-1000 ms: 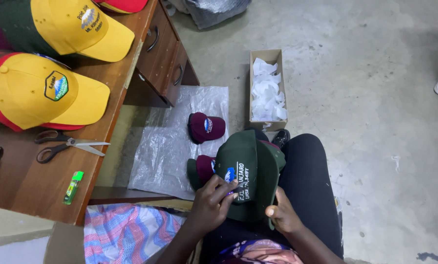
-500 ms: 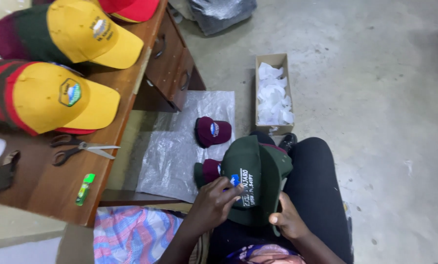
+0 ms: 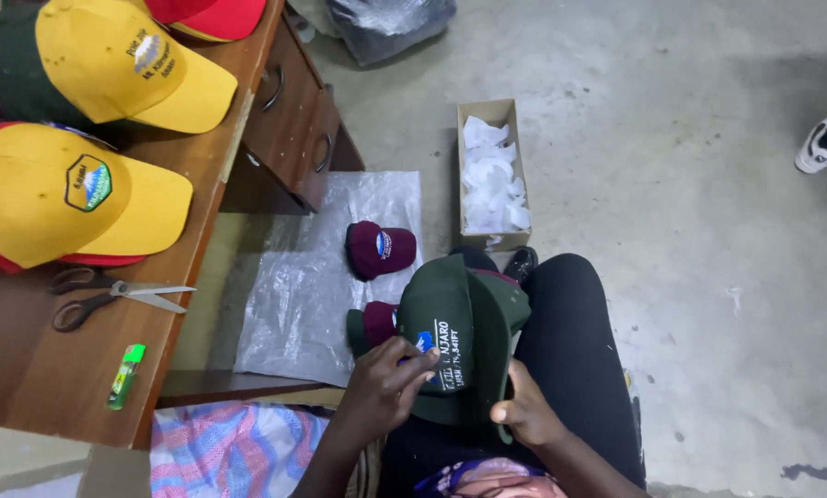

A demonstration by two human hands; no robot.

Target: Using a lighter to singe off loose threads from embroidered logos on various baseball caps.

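A grey concrete floor (image 3: 690,231), scuffed and stained, is being lit evenly. A brown wooden desk (image 3: 53,369) with metal-handled drawers (image 3: 298,120) is being seen at the left, and a clear plastic sheet (image 3: 316,277) is lying spread on the floor beside it.

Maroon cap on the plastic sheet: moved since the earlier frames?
No. The maroon cap sits on the same spot of the plastic sheet, just left of the cardboard box; only the camera shifted.
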